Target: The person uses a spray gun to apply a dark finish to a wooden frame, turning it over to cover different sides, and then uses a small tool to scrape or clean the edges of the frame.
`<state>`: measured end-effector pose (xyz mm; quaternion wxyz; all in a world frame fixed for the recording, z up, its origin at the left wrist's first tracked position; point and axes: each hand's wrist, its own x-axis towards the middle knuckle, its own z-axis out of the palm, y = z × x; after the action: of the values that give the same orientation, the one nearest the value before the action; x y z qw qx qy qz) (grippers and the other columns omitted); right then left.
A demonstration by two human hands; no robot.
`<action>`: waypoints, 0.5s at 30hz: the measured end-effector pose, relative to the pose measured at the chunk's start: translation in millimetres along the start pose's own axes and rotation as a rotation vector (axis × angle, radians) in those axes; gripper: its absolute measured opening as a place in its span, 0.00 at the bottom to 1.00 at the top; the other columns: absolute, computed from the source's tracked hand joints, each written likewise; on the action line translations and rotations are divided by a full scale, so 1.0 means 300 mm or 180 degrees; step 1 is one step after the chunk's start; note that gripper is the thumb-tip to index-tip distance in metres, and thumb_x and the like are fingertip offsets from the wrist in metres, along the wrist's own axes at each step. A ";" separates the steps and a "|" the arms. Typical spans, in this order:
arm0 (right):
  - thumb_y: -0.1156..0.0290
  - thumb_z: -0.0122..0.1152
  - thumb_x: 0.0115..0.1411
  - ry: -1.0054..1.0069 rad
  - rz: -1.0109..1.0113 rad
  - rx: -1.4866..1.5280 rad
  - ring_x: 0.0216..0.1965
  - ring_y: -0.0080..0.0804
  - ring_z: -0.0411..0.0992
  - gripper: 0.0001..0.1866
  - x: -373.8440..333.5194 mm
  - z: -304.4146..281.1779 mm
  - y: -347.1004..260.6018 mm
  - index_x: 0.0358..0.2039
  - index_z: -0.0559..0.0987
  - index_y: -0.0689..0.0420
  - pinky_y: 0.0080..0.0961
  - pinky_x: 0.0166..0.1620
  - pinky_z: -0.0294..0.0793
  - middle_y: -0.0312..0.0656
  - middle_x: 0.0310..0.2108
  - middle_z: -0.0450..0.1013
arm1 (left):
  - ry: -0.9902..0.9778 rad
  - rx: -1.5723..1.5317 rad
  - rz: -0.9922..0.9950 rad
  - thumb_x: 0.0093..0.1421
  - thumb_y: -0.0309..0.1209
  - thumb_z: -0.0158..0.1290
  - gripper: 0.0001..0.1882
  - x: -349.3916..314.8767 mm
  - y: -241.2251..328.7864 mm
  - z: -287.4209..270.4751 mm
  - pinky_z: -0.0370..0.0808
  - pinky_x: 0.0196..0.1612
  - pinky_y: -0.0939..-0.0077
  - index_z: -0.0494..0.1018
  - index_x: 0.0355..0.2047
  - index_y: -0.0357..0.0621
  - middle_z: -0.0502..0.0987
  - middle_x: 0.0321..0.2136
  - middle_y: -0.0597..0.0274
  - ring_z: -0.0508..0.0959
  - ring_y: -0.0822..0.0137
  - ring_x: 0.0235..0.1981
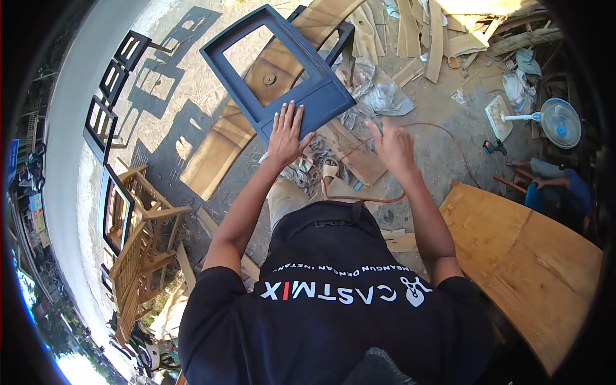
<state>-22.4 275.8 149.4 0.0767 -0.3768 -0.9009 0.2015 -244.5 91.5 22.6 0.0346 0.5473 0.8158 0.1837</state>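
Observation:
My left hand (pixel 287 138) lies with fingers stretched flat on the near, solid panel of a dark blue-black wooden frame (pixel 308 106). The frame has a large opening, through which a wooden plank (pixel 218 147) shows beneath it. To the right of the frame, my right hand (pixel 393 149) is closed, apart from the panel. A small dark end pokes out by its fingers, but what it grips is too hidden to name. A thin reddish hose (pixel 449 136) passes behind the right hand and curves across the ground.
Dark frames (pixel 101 126) and a bare wooden chair (pixel 138 224) stand at the left by the road. Scrap boards (pixel 410 29) and plastic litter the far ground. At the right are a fan (pixel 559 123), a seated person (pixel 564 186) and a wooden tabletop (pixel 513 250).

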 end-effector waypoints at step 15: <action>0.46 0.57 0.68 -0.0760 -0.0508 0.0269 0.37 0.65 0.78 0.31 0.572 0.083 -0.178 0.33 0.80 0.69 0.52 0.41 0.76 0.65 0.29 0.77 | -0.0536 -0.0534 0.0308 0.73 0.53 0.40 0.34 0.289 -0.279 0.076 0.58 0.72 0.54 0.65 0.65 0.37 0.67 0.65 0.46 0.64 0.48 0.68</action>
<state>-185.2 356.1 147.1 0.0006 -0.2737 -0.9214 0.2760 -346.8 148.0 -14.2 0.1397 0.5947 0.7644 0.2062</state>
